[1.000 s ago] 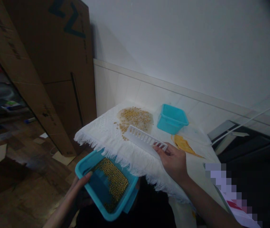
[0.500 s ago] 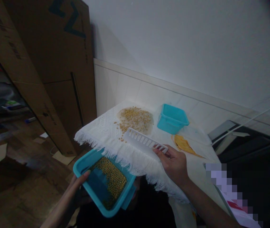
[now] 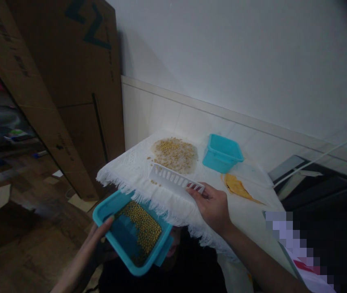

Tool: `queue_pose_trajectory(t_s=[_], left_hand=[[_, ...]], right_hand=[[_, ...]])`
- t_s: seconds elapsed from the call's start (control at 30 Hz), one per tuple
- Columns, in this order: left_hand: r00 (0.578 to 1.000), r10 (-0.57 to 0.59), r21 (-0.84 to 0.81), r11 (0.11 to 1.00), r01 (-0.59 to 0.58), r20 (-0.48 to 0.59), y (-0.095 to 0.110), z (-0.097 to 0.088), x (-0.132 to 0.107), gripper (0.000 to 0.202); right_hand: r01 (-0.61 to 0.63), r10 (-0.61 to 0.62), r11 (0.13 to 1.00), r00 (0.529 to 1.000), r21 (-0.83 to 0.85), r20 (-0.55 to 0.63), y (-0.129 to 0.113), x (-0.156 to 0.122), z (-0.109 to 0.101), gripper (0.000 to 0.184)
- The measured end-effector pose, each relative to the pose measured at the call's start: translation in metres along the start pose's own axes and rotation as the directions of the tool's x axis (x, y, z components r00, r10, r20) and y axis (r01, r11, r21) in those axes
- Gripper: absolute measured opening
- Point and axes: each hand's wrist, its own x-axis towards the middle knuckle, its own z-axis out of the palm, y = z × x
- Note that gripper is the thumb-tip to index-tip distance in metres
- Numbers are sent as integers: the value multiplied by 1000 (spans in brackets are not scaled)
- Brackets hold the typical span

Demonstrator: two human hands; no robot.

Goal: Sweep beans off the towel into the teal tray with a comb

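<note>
My left hand (image 3: 101, 238) grips the left side of a blue plastic container (image 3: 121, 253), thumb over its rim; the other fingers are hidden beneath. Soybeans (image 3: 145, 228) cover part of its bottom. The container is held below the fringed edge of a white tablecloth (image 3: 130, 169). My right hand (image 3: 212, 207) is closed on the right end of a white slotted plastic strip (image 3: 173, 181), its long edge down on the cloth. Beyond the strip lies a pile of soybeans mixed with pale grains (image 3: 176, 154). A few loose beans (image 3: 155, 183) lie in front of the strip.
A second blue container (image 3: 222, 154) stands at the back right of the table. Near it lies a yellow-orange leaf-shaped piece (image 3: 237, 186). A tall cardboard box (image 3: 81, 122) stands left of the table, and a wall (image 3: 222, 61) rises behind.
My right hand has moved the slotted strip left and slightly toward me along the cloth. A few loose beans near its left end have shifted. The held container has barely moved.
</note>
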Motion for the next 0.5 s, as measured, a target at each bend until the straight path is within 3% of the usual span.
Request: queue_pose_trajectory(t_s=[0.2,0.33,0.5], left_hand=[[1000,11,-42,999,-11,-7,-2,1,-1,111],[1000,10,-6,1000,-10,-11,-2,0,1,108],[1000,-7,-61,998,5,-21,-6,-4,9,108]], right_hand=[[20,-20,1000,1000,14,-14,-18,-8,0,18],[37,-49,993,992,-109,-112,-1,8,-1,23],[29,-49,981,994,-192,-99,15,23,3,26]])
